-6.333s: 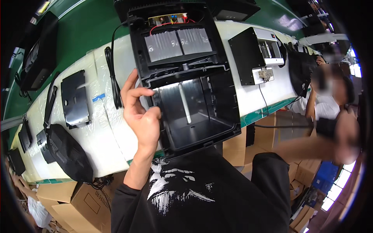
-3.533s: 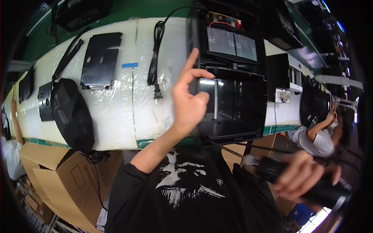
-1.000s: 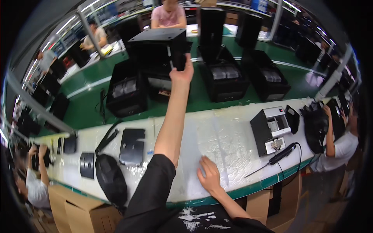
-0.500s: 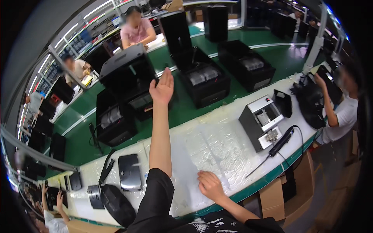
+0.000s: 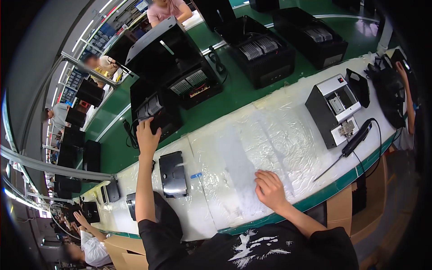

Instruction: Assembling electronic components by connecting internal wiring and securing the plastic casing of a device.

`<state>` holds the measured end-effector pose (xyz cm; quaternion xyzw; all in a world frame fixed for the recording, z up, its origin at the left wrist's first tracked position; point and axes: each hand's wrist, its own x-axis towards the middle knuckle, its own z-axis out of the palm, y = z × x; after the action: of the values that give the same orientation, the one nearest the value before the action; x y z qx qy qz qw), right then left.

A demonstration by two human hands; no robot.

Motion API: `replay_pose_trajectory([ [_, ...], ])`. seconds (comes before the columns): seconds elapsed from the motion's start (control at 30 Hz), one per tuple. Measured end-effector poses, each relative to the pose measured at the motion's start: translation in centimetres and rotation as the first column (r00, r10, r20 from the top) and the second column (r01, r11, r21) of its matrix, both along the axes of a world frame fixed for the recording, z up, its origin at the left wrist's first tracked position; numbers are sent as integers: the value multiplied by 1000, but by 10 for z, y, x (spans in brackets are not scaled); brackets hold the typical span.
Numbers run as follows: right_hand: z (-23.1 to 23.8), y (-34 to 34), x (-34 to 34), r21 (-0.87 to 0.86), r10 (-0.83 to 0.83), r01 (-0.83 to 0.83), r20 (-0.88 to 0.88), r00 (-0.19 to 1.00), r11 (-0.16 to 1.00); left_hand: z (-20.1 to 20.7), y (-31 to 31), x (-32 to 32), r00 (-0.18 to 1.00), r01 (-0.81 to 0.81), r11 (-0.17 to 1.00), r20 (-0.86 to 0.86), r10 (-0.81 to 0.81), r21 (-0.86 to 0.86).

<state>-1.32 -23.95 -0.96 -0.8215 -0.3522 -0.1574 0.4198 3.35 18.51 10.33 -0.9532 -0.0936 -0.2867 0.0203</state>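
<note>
My left hand [image 5: 147, 135] reaches forward over the bench's far edge, its thumb apart from the fingers. In the picture its fingertips meet the grey ribbed part of a black box-shaped unit [image 5: 168, 121] on the green surface. Whether they touch it I cannot tell. My right hand [image 5: 270, 189] rests loosely on the white, film-covered bench top [image 5: 225, 157], fingers bent and nothing visible in them. A black flat panel [image 5: 173, 173] lies right of my left forearm. Behind that forearm, a dark rounded case [image 5: 167, 215] is partly hidden.
An open-lidded black unit [image 5: 193, 83] and more black units [image 5: 265, 58] stand on the green surface [image 5: 243, 96]. To the right are a silver-and-black machine [image 5: 333, 105] and a corded electric screwdriver [image 5: 357, 137]. Co-workers sit at the left, right and back. Cardboard boxes [image 5: 337, 207] stand below the bench.
My left hand has moved left and back from the open-lidded unit to the leftmost unit. My right hand stays on the bench. The view has tilted down and turned left.
</note>
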Motion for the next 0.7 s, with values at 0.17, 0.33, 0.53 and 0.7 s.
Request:
replay_pose_trajectory([
  [0.17, 2, 2, -7, 1, 0, 0, 3, 1000, 1000, 0, 16, -1, 998, 49, 996, -46, -46, 75],
  [0.33, -5, -2, -9, 21, -21, 21, 13, 1000, 1000, 4, 30, 13, 969, 81, 984, -242, -41, 159],
  [0.53, -9, -5, -12, 37, -18, 16, 44, 999, 999, 12, 53, 30, 919, 1, 992, -391, -51, -126],
  [0.7, -15, -5, -10, 96, -15, 14, 10, 1000, 995, 67, 40, 21, 894, -22, 960, -435, -105, -278],
])
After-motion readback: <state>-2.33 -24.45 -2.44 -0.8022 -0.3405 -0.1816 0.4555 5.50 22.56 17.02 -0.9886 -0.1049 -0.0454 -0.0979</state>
